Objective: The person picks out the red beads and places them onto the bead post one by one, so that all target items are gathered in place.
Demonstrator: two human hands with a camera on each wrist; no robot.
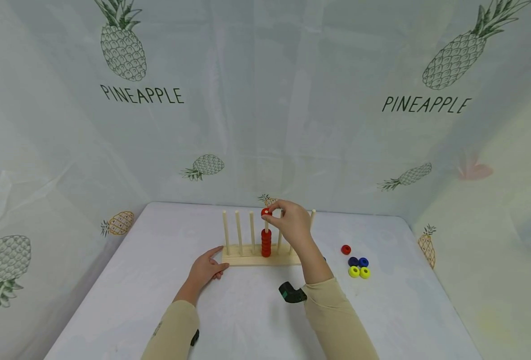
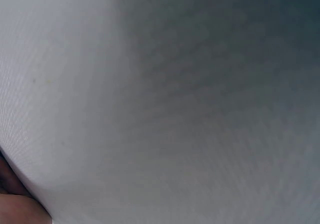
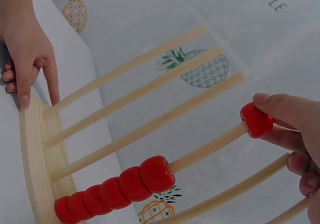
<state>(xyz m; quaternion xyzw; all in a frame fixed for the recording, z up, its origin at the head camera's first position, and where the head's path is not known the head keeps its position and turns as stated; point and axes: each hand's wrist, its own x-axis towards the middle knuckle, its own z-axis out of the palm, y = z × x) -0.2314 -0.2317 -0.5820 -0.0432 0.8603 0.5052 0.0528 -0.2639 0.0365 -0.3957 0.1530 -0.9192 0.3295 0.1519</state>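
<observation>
A wooden peg stand [image 1: 243, 261] with a row of upright pegs is on the table. Several red beads [image 1: 266, 244] are stacked on one of its middle pegs. At the tip of that same peg, my right hand [image 1: 294, 222] pinches another red bead [image 3: 257, 120] between thumb and fingers. The right wrist view shows the peg's end meeting this bead. My left hand [image 1: 206, 269] holds the left end of the stand's base, thumb at the front and index finger at the back. Part of the stand's right side is hidden behind my right hand and forearm.
To the right on the table lie a loose red bead [image 1: 346, 249], blue beads [image 1: 363, 262] and yellow beads [image 1: 365, 273]. A black object [image 1: 292, 293] shows beside my right sleeve. Pineapple-printed cloth [image 1: 265, 125] hangs behind the table. The left wrist view shows mostly a blurred pale surface.
</observation>
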